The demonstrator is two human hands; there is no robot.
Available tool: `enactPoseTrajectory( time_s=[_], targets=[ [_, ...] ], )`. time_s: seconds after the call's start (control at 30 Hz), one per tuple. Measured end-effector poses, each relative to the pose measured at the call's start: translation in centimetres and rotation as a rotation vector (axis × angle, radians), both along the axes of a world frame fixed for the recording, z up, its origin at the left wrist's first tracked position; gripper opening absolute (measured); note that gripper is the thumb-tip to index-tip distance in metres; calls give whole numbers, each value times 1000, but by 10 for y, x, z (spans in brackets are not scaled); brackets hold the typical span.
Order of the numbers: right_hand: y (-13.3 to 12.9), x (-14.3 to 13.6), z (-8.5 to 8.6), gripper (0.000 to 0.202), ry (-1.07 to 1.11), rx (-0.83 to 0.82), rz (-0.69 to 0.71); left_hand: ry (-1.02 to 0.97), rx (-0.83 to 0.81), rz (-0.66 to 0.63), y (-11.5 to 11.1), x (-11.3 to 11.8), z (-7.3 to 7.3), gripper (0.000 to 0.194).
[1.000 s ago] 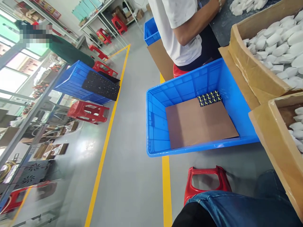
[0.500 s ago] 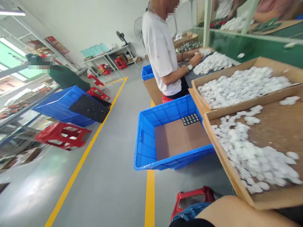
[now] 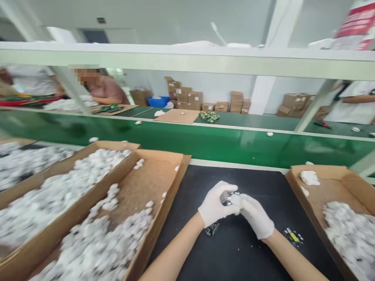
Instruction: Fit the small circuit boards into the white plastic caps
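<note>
Both my hands wear white gloves and meet above a black mat (image 3: 234, 257). My left hand (image 3: 218, 205) is curled round a small dark part with white bits (image 3: 225, 197). The fingers of my right hand (image 3: 256, 214) pinch a small round white piece (image 3: 235, 200) against it. On the mat, a dark circuit piece (image 3: 211, 229) lies just below my left hand. To the right of my right hand lies a circuit board with a yellow centre (image 3: 293, 236).
Cardboard trays (image 3: 175, 183) with many white pieces stand at the left, and another tray (image 3: 299, 187) at the right. A green barrier (image 3: 222, 144) and an overhead shelf (image 3: 187, 62) run across the front. People sit beyond it.
The view has swung from the aisle, blue bin and co-worker to the black mat. Both my gloved hands are now in view, holding small parts.
</note>
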State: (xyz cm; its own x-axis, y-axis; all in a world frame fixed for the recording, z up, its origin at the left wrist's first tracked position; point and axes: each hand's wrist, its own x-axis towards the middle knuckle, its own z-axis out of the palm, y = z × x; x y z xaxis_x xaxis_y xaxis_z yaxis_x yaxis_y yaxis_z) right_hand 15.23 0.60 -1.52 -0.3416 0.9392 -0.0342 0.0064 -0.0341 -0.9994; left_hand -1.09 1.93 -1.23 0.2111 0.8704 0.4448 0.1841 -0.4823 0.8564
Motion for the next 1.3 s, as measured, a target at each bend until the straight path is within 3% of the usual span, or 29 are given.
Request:
enactPoseTrajectory(
  time_s=[0.1, 0.23, 0.37, 0.53, 0.73, 0.9, 1.03, 1.2, 1.3],
  targets=[
    [-1, -1, 0, 37, 68, 34, -14, 37, 48, -12, -4, 1, -4, 44],
    [-3, -6, 13, 38, 81, 48, 22, 76, 114, 88, -11, 8, -2, 36],
    [-6, -8, 26, 29, 106, -81, 80, 125, 194, 102, -13, 9, -1, 36],
    [-9, -10, 21, 29, 279, -229, 130, 163, 256, -20, -12, 3, -3, 60],
    [-11, -9, 24, 30, 289, -169, 186, 193, 280, 0, -11, 1, 0, 43],
    [-12, -9, 19, 25, 177, -108, 182, 242, 268, -60, -11, 1, 2, 40],
    [-12, -10, 11, 31, 159, -133, 212, 169, 241, -58, -10, 1, -2, 47],
    [-11, -11, 11, 30, 107, -120, 135, 196, 180, -117, -9, 0, -4, 43],
    [-11, -11, 12, 26, 188, -139, 116, 208, 166, -104, -10, 1, -2, 40]
  ],
)
